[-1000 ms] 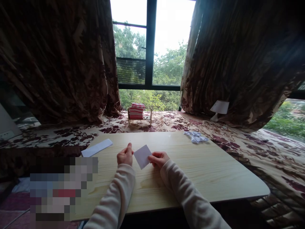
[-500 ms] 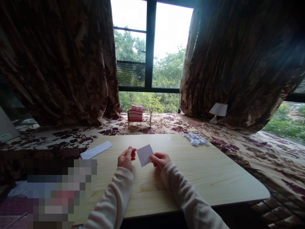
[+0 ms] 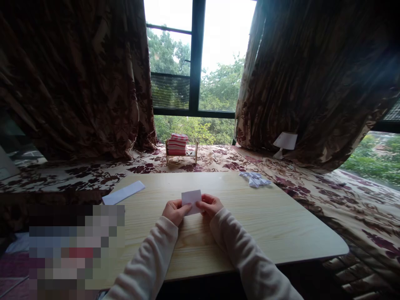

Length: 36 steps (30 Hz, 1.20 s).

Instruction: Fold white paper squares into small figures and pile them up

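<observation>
A small white square of paper (image 3: 191, 198) is held up just over the middle of the table. My left hand (image 3: 175, 211) pinches its lower left edge, thumb on the near face. From the other side, my right hand (image 3: 211, 204) grips the right edge, its thumb also in front. The fingers behind the paper are hidden. Whether the square is folded or a single sheet, I cannot tell.
The pale wooden table (image 3: 250, 225) carries a long white paper strip (image 3: 124, 192) at the far left and crumpled white paper (image 3: 254, 179) at the far right. Beyond it, a small stand (image 3: 181, 155) holds folded striped cloths (image 3: 177, 144); a lamp (image 3: 285, 141) stands right.
My left hand has moved right and taken hold of the paper, which only my right hand held before. The square has turned from a tilted to a nearly level position.
</observation>
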### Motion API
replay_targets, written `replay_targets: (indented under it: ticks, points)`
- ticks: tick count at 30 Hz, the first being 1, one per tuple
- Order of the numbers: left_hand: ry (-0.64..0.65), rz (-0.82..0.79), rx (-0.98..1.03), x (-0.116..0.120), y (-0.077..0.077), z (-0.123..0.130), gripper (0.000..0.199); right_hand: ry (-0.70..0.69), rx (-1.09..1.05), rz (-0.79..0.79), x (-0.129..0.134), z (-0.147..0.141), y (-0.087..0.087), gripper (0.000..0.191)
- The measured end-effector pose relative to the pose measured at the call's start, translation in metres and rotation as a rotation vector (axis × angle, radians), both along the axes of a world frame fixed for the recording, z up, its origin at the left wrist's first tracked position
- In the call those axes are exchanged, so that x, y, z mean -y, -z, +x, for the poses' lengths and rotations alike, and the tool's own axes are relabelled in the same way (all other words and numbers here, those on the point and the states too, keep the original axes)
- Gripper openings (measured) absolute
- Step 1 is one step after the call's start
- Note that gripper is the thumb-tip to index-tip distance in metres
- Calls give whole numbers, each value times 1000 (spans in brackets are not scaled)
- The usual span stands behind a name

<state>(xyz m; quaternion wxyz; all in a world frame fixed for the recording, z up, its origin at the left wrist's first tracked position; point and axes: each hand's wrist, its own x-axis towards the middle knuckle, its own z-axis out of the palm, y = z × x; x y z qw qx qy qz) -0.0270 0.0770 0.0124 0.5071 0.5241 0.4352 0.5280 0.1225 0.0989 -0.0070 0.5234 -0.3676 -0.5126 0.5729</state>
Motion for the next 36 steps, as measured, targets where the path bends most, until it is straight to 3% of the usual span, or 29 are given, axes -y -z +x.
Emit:
replay_targets:
  ticks: [4,11,22,29,36]
  points:
    - [50,-23,-39,-1,0,-1,23,-44,-12,11,0,2,0,20]
    - [54,-54,-50,-1,5,3,27,-79,-14,32,0,2,1,34]
    - [144,-192,78,-1,-2,-1,24,-77,1,65,1,4,0,15]
    - [189,-349,175,1,-3,-4,25,-74,34,64,1,0,5,15]
    - [192,-382,231,1,-3,-4,25,-80,70,50,0,1,6,14]
